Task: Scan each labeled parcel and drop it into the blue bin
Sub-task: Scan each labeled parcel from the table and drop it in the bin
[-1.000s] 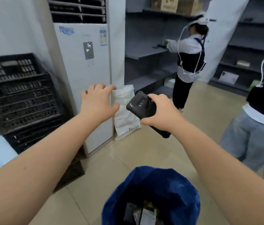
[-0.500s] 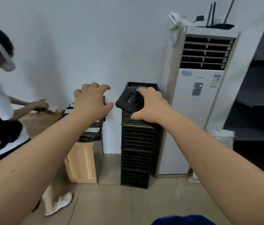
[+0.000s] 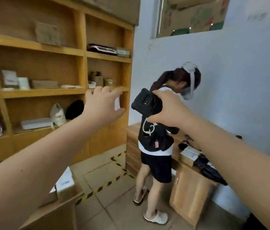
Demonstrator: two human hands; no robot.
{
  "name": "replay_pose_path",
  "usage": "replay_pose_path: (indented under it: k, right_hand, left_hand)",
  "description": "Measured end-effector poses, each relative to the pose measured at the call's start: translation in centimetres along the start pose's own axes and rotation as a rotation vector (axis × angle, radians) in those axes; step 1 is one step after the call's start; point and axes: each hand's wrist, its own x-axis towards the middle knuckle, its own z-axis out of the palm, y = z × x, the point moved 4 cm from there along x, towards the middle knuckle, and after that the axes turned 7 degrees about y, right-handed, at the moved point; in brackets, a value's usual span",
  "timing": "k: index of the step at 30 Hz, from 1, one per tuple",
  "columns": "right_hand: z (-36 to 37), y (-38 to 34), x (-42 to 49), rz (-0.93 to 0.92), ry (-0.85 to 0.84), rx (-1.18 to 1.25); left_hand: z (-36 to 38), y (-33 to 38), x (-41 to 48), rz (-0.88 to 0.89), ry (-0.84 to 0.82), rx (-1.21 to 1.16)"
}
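My right hand (image 3: pixel 167 112) grips a black handheld scanner (image 3: pixel 145 103), held out at chest height with its back and lens facing me. My left hand (image 3: pixel 103 103) is stretched forward beside it, fingers spread and curled, holding nothing. Ahead on the left stands a wooden shelf unit (image 3: pixel 81 73) with several parcels: a grey flat parcel (image 3: pixel 36 123), a white bag (image 3: pixel 57 114), a black pouch (image 3: pixel 74 109) and small boxes (image 3: pixel 11 78). The blue bin is out of view.
A person in a black vest and shorts (image 3: pixel 157 140) stands bent over a wooden counter (image 3: pixel 189 185) stacked with parcels at the right. White boxes (image 3: pixel 64 181) lie on a low wooden surface at lower left. Yellow-black tape (image 3: pixel 107 183) marks the tiled floor.
My view has swung left, from the blue bin and air conditioner to the wooden shelves. Both arms stay outstretched, the scanner still in my right hand; the left hand's fingers have spread wider.
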Motion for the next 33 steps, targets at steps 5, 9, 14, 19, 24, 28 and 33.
replay_pose_path:
  k: [5, 9, 14, 19, 24, 28, 33]
  right_hand:
    - [11.6, -12.6, 6.5, -0.159, -0.076, 0.188]
    - [21.3, -21.4, 9.9, -0.246, -0.131, 0.282]
    - [31.8, -29.5, 11.5, -0.285, -0.256, 0.321]
    - [41.1, -33.7, 11.2, -0.295, -0.382, 0.381]
    - [50.2, -34.6, 10.7, -0.316, -0.521, 0.35]
    - [57.0, -34.2, 10.9, -0.35, -0.616, 0.362]
    - [64.2, -34.8, 11.9, -0.358, -0.721, 0.38]
  left_hand:
    - [-2.5, -17.5, -3.2, -0.139, 0.012, 0.199]
    - [-4.0, -29.2, -6.8, -0.267, -0.01, 0.324]
    - [-3.1, -40.0, -11.5, -0.444, -0.087, 0.42]
    - [1.6, -46.7, -16.1, -0.581, -0.198, 0.452]
    - [8.3, -51.9, -20.5, -0.729, -0.348, 0.483]
    - [13.1, -55.1, -23.2, -0.843, -0.447, 0.515]
    - [17.8, -57.8, -25.6, -0.954, -0.524, 0.518]
